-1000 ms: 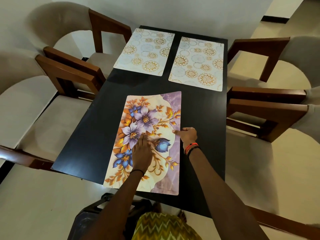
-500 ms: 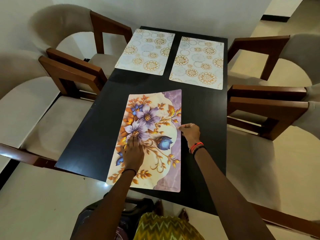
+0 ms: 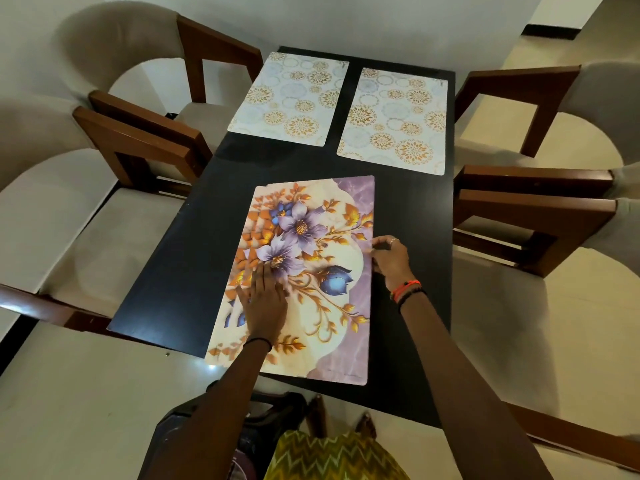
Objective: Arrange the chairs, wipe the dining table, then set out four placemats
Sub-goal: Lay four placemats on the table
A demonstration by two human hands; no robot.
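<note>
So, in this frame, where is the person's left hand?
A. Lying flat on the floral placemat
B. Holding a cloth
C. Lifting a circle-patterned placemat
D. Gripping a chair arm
A: the left hand lies with straight fingers on the floral placemat, while the right hand pinches that mat's right edge.

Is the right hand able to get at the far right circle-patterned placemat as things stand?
Probably yes. Only bare table lies between the right hand and that circle-patterned placemat; it would first have to release the floral placemat edge it pinches.
</note>
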